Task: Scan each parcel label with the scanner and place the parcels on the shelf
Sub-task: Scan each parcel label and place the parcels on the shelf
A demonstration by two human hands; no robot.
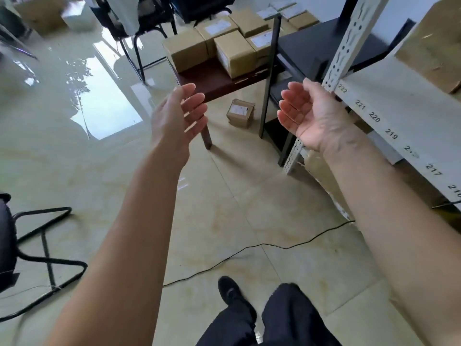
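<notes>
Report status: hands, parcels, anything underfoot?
Left hand and right hand open, empty, no scanner visible. Parcels stacked on low brown table ahead; one box on the floor. Black cable across the path.

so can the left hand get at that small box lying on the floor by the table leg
Probably yes. The left hand is open and empty, and the small box sits on bare floor past the table leg, nothing covering it; it would mean stepping closer and bending.

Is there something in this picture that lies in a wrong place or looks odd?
Yes. One small parcel lies tilted on the floor beside the brown table, apart from the others stacked on it. A black cable also trails across the floor.
</notes>
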